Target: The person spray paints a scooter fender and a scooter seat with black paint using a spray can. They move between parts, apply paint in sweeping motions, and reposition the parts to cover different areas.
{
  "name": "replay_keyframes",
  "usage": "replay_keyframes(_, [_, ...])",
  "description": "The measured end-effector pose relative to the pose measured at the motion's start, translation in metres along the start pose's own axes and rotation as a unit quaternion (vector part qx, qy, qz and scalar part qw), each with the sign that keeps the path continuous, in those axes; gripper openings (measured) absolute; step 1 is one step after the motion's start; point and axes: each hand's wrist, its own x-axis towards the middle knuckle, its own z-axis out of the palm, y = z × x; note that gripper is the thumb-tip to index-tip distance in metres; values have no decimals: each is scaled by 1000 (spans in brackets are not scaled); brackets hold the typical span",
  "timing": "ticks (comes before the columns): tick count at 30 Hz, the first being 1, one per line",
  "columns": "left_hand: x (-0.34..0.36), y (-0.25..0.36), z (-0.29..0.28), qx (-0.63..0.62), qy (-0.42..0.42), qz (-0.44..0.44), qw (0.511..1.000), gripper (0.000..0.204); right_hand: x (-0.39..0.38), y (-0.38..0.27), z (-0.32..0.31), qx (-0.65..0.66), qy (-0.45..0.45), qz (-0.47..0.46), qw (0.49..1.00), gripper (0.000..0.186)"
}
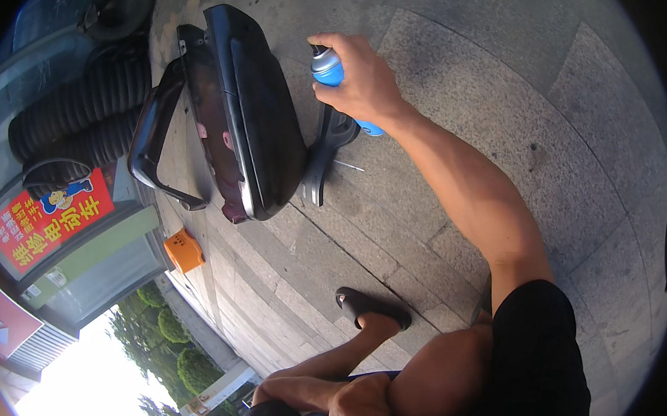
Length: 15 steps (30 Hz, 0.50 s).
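Note:
My right hand [362, 78] is wrapped around a blue spray can [328, 68], with a finger over the black nozzle at its top. The can's lower end shows below the hand. Left of it stands a black vehicle door [259, 110], a gap between door and can. The door's open window frame [147, 137] is on its far left side; pinkish patches mark its inner edge. My left hand [366, 407] is curled closed beside my bent knee at the bottom; whatever its fingers hold, if anything, is hidden.
A dark grey support [321, 161] stands behind the door, near a thin light stick [349, 166]. An orange box [184, 251] sits on the paving. Black corrugated hoses [86, 98] and a red sign [54, 219] are at left. My sandalled foot [373, 310] rests below the door.

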Motion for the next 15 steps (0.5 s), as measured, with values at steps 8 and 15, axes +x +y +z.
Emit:
replay_keyframes(8, [7, -3, 0, -11, 20, 16, 1000, 17, 29, -13, 7, 13, 42, -20, 999, 63])
replay_keyframes(15, [7, -4, 0, -14, 28, 16, 999, 17, -40, 10, 6, 1, -61, 52, 997, 64])
